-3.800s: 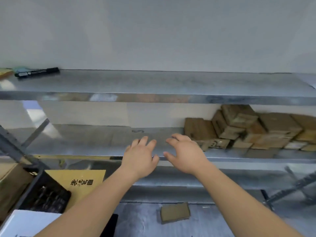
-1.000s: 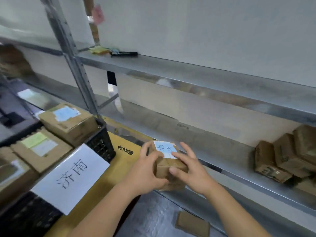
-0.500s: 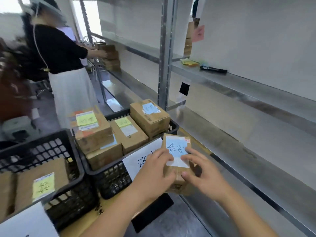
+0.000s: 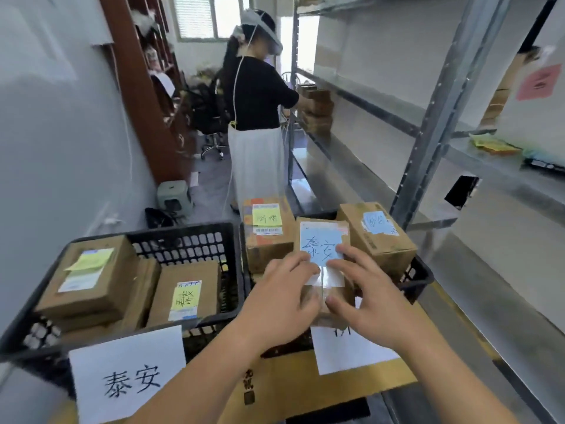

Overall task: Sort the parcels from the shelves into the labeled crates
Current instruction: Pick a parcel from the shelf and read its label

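Now both hands' fingers grip parcel over packed right crate; left crate beside.

Second person upper centre of frame, black top, white skirt, headset with cable, standing at the far end of the aisle. Behind them a black office chair; grey plastic stool on the floor left of centre. Brown wooden cabinet along the left wall. Pink note on the wall at upper right; yellow sticky pads and black marker at right edge.
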`<state>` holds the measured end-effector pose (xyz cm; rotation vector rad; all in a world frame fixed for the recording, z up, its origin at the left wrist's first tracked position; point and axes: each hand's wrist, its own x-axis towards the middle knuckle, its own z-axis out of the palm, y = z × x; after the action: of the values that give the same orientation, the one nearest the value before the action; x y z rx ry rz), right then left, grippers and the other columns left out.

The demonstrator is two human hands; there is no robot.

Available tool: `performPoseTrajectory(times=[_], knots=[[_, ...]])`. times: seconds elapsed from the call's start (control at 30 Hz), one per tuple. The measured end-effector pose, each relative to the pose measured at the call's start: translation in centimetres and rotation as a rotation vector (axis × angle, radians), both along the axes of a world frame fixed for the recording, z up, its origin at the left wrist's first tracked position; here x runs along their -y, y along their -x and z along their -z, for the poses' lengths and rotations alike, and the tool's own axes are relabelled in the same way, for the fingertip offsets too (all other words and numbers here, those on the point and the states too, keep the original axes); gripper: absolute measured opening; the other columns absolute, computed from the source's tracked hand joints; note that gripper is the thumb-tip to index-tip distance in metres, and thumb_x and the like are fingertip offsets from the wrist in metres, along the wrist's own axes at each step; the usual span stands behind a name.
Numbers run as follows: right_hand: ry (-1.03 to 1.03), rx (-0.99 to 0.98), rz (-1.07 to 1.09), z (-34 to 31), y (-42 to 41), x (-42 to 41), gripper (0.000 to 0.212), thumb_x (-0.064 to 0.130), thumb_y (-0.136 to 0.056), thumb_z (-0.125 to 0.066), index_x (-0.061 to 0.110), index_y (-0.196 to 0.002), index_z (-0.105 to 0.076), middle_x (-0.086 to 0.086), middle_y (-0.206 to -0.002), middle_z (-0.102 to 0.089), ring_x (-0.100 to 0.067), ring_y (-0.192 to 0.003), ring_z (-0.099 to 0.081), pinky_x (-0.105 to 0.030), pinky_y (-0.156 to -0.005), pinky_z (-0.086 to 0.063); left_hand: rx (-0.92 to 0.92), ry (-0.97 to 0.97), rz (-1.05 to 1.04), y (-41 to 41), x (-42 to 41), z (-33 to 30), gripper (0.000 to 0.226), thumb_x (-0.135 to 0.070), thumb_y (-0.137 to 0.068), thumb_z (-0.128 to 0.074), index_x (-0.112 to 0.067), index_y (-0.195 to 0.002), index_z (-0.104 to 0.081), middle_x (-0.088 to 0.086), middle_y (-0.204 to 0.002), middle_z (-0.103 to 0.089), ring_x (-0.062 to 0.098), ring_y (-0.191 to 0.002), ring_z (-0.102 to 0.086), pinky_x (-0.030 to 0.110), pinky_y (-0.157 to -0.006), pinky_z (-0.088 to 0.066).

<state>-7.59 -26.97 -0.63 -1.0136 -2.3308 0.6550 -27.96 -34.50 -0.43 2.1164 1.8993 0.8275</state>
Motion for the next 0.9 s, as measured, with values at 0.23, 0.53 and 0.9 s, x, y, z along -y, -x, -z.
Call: performPoseTrajectory(times=[0.23, 0.53, 0.9], knots=[[-0.020, -0.034, -0.268, -2.5, 10.8, -3.2, 0.077, 0.070, -0.079, -0.054, 0.034, -0.146, -0.053, 0.034, -0.159, -0.021, 0.003, -0.147, -0.027, -0.038, -0.111, -0.047, -0.008, -0.070, -0.304, 7.6, 2.2, -3.2, 0.037, -0.034, -0.091, -0.059, -0.025, -0.127, -0.061, -0.011, -0.146, -0.044, 0.017, -0.129, -0.043, 0.028, -0.105, -0.038], [0.068, -0.027, -0.456, 0.3, 22.9, -2.1, 0.078, 0.070, -0.076, -0.059, 0.034, -0.145, -0.056, 0.034, -0.158, -0.023, 0.007, -0.144, -0.028, -0.019, -0.111, -0.026, 0.033, -0.011, -0.485, 17.4, 6.1, -1.1, 0.043, -0.053, -0.086, -0.061, -0.031, -0.123, -0.061, -0.018, -0.140, -0.040, 0.010, -0.129, -0.043, 0.030, -0.106, -0.042], [0.279, 0.168, -0.407, 8.1, 35.1, -2.0, 0.083, 0.063, -0.081, -0.068, 0.027, -0.153, -0.047, 0.027, -0.161, -0.017, 0.000, -0.149, -0.021, -0.029, -0.123, -0.024, 0.083, 0.217, -0.425, 30.1, 5.0, 7.4, 0.046, -0.044, -0.093, -0.064, -0.032, -0.136, -0.055, -0.019, -0.145, -0.033, 0.010, -0.133, -0.039, 0.028, -0.106, -0.044]])
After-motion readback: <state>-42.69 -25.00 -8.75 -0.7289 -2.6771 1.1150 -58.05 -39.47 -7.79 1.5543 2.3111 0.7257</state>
